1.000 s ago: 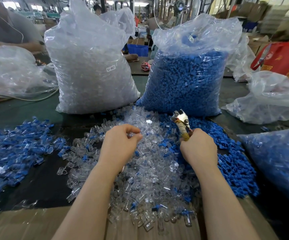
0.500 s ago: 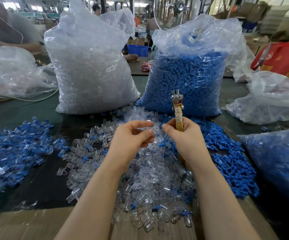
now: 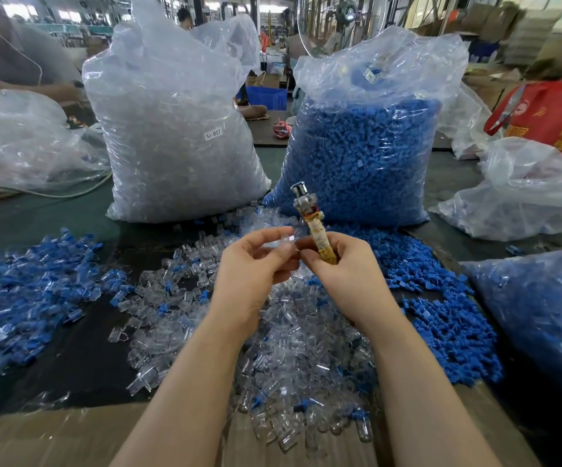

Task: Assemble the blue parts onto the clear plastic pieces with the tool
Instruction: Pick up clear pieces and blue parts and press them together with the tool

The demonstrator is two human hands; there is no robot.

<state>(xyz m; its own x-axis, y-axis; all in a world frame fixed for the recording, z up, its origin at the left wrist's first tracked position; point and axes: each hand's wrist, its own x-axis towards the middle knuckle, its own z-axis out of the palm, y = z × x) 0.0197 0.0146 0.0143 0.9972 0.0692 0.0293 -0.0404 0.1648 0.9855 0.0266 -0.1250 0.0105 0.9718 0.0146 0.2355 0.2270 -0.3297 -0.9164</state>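
Dark-green table [image 3: 37, 214] carries bulging plastic sacks in a busy workshop. Left hand [image 3: 256, 267] pinches a clear piece [image 3: 281, 239]; right hand [image 3: 343, 267] grips the tool [image 3: 313, 224].

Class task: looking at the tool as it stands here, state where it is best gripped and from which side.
Grip the tape-wrapped handle of the tool from below, as the right hand does: it stands upright, leaving its metal head free above.
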